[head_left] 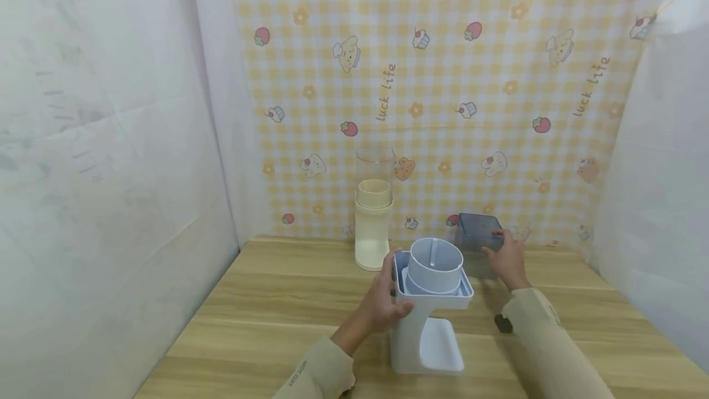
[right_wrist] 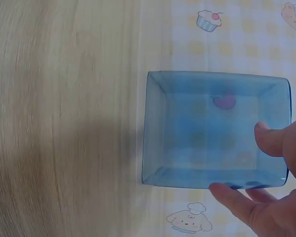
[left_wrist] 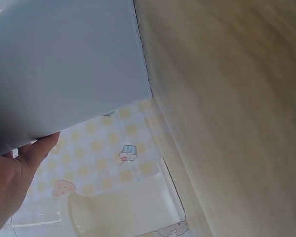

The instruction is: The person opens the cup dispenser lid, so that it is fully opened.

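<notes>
Standing upright on the table is a white stand-like appliance (head_left: pixel 407 340) with a square top, a side column and a flat base. A round white cup-like part (head_left: pixel 436 273) with an inner rib sits in its top. My left hand (head_left: pixel 382 300) grips the left side of that top, thumb on the near face; in the left wrist view the pale body hides some of the fingers. Farther back and right, my right hand (head_left: pixel 506 260) holds a translucent blue square container (right_wrist: pixel 207 128) at its right side, thumb over the near face and fingers along the side.
A cream appliance (head_left: pixel 372 236) with a clear tube on top stands at the back of the wooden table (head_left: pixel 288 300), left of the white one. Behind the table hangs a yellow checked cloth (head_left: pixel 432 79); pale sheets (head_left: pixel 111 171) hang at both sides.
</notes>
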The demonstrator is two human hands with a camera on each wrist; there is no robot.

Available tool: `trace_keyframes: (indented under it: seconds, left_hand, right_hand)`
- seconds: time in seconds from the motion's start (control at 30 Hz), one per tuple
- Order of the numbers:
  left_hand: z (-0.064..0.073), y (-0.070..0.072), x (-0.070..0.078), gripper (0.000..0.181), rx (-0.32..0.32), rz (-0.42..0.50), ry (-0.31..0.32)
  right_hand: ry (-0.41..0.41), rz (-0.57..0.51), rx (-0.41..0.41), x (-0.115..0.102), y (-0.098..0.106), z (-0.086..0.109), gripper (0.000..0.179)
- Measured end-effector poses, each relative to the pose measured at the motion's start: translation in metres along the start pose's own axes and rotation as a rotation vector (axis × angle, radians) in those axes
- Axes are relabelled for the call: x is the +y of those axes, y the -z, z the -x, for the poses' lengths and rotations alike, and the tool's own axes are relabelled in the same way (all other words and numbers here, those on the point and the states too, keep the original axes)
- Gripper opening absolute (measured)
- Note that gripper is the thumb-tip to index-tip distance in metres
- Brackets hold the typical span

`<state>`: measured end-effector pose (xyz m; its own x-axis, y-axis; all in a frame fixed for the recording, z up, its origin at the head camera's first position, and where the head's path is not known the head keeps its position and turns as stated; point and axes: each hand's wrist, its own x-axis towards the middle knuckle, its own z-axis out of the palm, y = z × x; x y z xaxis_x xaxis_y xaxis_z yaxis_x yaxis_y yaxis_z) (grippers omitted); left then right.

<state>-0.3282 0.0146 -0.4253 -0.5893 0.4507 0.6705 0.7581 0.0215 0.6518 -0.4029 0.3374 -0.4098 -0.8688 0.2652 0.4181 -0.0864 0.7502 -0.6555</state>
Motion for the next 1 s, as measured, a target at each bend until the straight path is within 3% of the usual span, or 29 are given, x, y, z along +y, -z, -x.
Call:
trace_keyframes:
  seconds: [0.27,0.67,0.87,1.0]
  left_hand:
    - [0.001,0.002,0.002,0.104,0.005,-0.011,0.022]
    - [-0.001,-0.002,-0.002,0.105,-0.055,0.008,0.072]
    - [0.0,-0.002,-0.002,0.106,-0.047,0.005,0.07]
    - [-0.001,-0.002,-0.002,0.107,-0.035,0.003,0.063]
  right_hand:
    - [0.053,0.029,-0.009,0.007,-0.003,-0.012,0.05]
    - [0.13,0.091,-0.037,0.025,0.008,-0.018,0.052]
    - [0.069,0.125,-0.136,0.03,0.011,-0.023,0.056]
    - [0.037,0.119,-0.16,0.032,0.012,-0.026,0.059]
